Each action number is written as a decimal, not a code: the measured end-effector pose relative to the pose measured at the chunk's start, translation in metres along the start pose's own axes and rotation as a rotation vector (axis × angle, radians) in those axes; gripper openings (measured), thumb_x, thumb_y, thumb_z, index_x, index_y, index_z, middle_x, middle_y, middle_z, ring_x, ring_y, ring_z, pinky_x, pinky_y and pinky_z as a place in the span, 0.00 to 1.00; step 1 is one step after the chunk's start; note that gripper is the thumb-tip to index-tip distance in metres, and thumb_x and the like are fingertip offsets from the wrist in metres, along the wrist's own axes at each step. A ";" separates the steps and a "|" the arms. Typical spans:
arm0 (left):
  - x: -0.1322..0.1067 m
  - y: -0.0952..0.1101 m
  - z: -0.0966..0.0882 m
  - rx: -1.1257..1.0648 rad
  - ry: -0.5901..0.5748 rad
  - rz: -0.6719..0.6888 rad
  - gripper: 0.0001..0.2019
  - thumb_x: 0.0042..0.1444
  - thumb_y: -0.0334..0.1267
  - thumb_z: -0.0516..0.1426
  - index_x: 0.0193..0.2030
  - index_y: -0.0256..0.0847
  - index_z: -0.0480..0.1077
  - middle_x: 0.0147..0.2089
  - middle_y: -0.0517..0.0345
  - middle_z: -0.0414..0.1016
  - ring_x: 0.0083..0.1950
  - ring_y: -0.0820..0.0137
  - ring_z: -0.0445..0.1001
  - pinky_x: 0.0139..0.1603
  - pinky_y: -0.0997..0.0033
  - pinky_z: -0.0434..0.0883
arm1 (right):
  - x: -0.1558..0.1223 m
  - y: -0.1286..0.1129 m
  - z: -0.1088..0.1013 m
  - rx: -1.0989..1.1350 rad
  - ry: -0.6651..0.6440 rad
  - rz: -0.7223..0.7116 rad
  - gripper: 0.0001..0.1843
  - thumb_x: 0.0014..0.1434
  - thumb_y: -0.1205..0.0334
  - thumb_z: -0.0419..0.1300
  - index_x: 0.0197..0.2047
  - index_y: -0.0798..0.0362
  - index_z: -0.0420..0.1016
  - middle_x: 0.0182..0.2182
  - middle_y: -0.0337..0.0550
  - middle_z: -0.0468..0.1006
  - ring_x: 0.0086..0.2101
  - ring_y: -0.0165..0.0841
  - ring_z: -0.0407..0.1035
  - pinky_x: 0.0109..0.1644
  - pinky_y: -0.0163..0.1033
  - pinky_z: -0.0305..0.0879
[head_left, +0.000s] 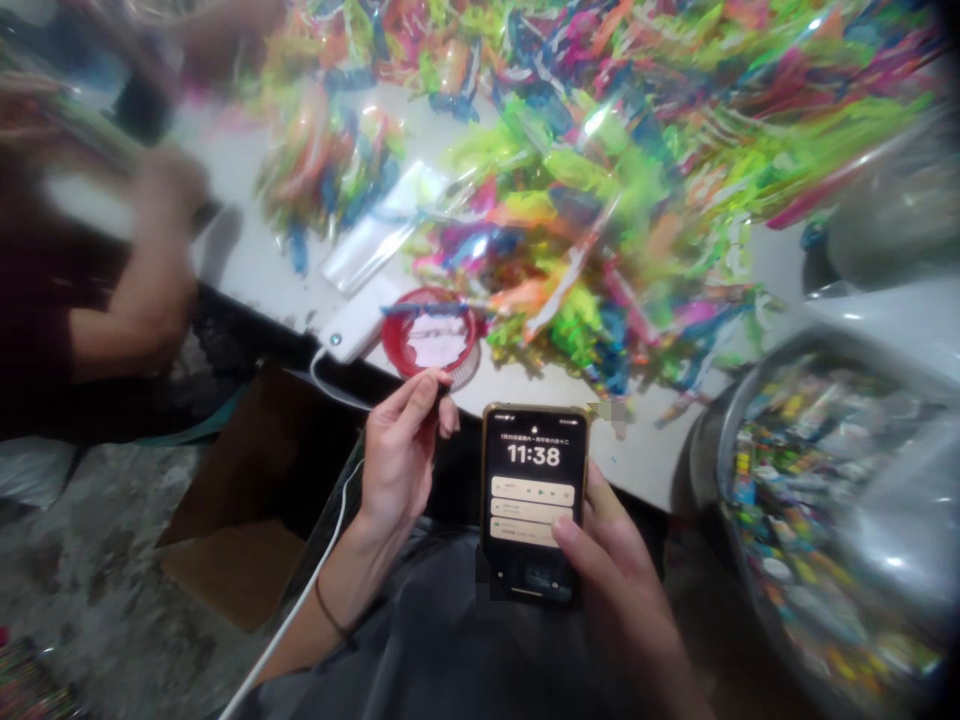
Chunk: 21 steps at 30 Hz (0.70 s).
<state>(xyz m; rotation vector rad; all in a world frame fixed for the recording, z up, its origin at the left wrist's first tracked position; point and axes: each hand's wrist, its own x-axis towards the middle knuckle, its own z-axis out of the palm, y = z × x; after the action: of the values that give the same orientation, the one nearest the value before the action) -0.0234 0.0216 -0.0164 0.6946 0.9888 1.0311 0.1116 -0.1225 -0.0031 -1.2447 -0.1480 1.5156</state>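
My right hand [619,540] is wrapped round a smartphone [534,570] from its right side, the thumb lying over the lit screen. The screen reads 11:38 above several notification bars. My left hand [405,430] is raised just left of the phone, thumb and fingers pinched together; whether something small and dark sits between them I cannot make out. Behind its fingertips, near the table's front edge, stands a small red basket [388,345] with white slips [436,342] in it. A long white device [351,322] with a cable lies beside the basket.
Colourful plastic-wrapped pieces [570,200] are heaped over the white table [637,455]. At right stands a large metal tub [724,440] of mixed small items. A co-worker's arm [154,270] is at left, blurred. A cardboard box [232,500] sits below; a white cable [330,555] crosses my left forearm.
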 end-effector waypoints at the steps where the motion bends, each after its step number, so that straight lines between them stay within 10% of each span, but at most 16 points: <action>1: 0.000 0.000 0.000 0.001 -0.001 -0.002 0.10 0.61 0.43 0.68 0.40 0.38 0.81 0.23 0.62 0.68 0.28 0.76 0.67 0.32 0.80 0.65 | 0.000 -0.001 0.000 0.012 -0.001 0.004 0.38 0.62 0.49 0.70 0.72 0.40 0.64 0.69 0.45 0.71 0.69 0.52 0.62 0.73 0.64 0.59; 14: 0.003 -0.004 -0.004 -0.005 -0.003 0.026 0.09 0.62 0.42 0.67 0.42 0.37 0.81 0.24 0.61 0.70 0.28 0.76 0.68 0.32 0.80 0.66 | -0.001 -0.013 0.016 0.202 0.006 0.002 0.32 0.64 0.59 0.62 0.70 0.49 0.69 0.58 0.47 0.82 0.59 0.48 0.76 0.66 0.54 0.70; 21: 0.004 -0.007 -0.005 0.005 0.001 0.033 0.09 0.62 0.42 0.67 0.41 0.37 0.81 0.24 0.61 0.69 0.29 0.76 0.68 0.33 0.80 0.66 | -0.008 -0.012 0.015 0.150 0.038 -0.074 0.30 0.65 0.57 0.63 0.69 0.39 0.71 0.66 0.36 0.75 0.69 0.47 0.63 0.73 0.56 0.63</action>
<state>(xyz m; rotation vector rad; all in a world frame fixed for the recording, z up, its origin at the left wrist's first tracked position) -0.0253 0.0229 -0.0255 0.7164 0.9835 1.0581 0.1068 -0.1167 0.0161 -1.1357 -0.0542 1.4126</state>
